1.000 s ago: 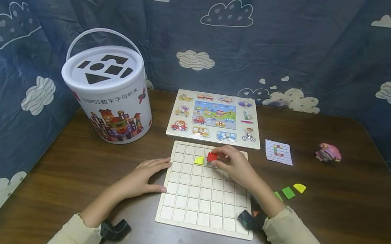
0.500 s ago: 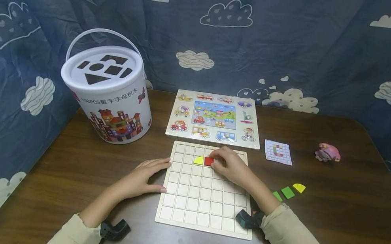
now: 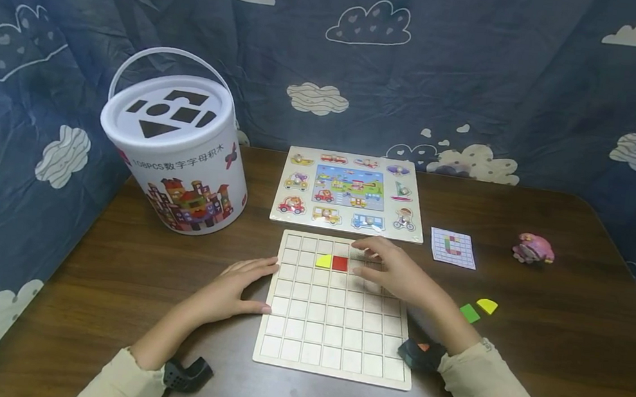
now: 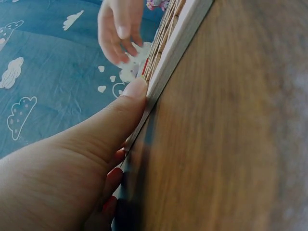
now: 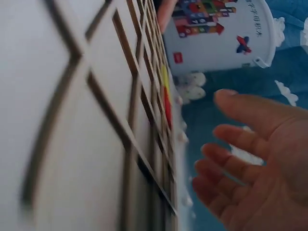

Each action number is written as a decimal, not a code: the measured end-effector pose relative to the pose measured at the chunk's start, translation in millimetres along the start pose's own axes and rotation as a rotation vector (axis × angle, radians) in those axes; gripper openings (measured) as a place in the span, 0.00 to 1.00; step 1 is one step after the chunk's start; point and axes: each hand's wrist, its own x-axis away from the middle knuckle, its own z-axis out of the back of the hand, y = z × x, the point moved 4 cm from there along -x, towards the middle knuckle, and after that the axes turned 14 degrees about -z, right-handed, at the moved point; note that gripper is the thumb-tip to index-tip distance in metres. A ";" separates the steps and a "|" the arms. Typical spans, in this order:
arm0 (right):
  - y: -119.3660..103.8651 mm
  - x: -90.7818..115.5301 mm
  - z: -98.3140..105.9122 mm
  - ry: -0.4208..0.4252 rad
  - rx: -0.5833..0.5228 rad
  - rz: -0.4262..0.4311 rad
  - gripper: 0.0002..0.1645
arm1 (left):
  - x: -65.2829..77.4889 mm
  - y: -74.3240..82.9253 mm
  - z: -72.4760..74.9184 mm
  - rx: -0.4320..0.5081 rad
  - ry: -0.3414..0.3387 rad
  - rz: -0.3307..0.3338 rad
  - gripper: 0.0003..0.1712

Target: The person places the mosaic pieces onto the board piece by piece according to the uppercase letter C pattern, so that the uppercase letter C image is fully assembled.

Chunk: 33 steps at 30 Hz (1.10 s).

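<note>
My left hand [image 3: 229, 289] rests at the left edge of a pale wooden grid board [image 3: 304, 333], thumb and fingertips against its side. In the left wrist view the thumb [image 4: 113, 120] lies along the board's edge. A red square tile [image 3: 339, 263] sits in a cell in the second row, right beside a yellow quarter-round tile [image 3: 323, 261]. Just right of the red tile, my right hand [image 3: 397, 273] hovers over the board with nothing in it. The right wrist view shows its fingers [image 5: 236, 161] spread loosely, apart from the grid.
Right of the board lie a green square tile [image 3: 469, 313] and another yellow quarter-round tile [image 3: 487, 306]. Behind stand a picture puzzle [image 3: 344, 227], a pattern card [image 3: 454, 248], and a pink toy figure [image 3: 534, 248]. A big white bucket [image 3: 182, 165] is at back left.
The right hand lowered the red tile into the cell beside the yellow one, let go of it and drew away to the right. My left hand stayed in place.
</note>
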 end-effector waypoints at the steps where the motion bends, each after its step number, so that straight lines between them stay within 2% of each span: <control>1: 0.7 3.8 5.2 0.017 -0.002 0.008 0.27 | -0.2 -0.2 0.0 -0.001 0.000 0.001 0.42; 8: 21.0 36.2 41.8 0.168 -0.013 0.048 0.27 | -1.1 -0.4 0.1 0.004 -0.009 0.002 0.43; 12: 41.3 61.2 57.5 0.257 0.025 0.007 0.28 | -1.3 -0.5 0.0 0.011 -0.014 0.007 0.44; 16: 64.4 83.4 67.6 0.306 0.060 -0.063 0.29 | -1.4 -0.1 0.4 0.012 -0.015 0.010 0.43; 21: 95.7 102.6 72.6 0.313 0.077 -0.136 0.31 | -1.2 0.7 0.8 0.011 -0.014 0.008 0.43; 25: 117.3 112.6 74.3 0.276 0.079 -0.171 0.30 | -1.0 0.8 0.5 0.012 -0.015 0.011 0.43; 33: 136.8 119.8 78.1 0.182 0.148 -0.239 0.26 | -0.5 0.5 0.1 0.010 -0.013 0.016 0.43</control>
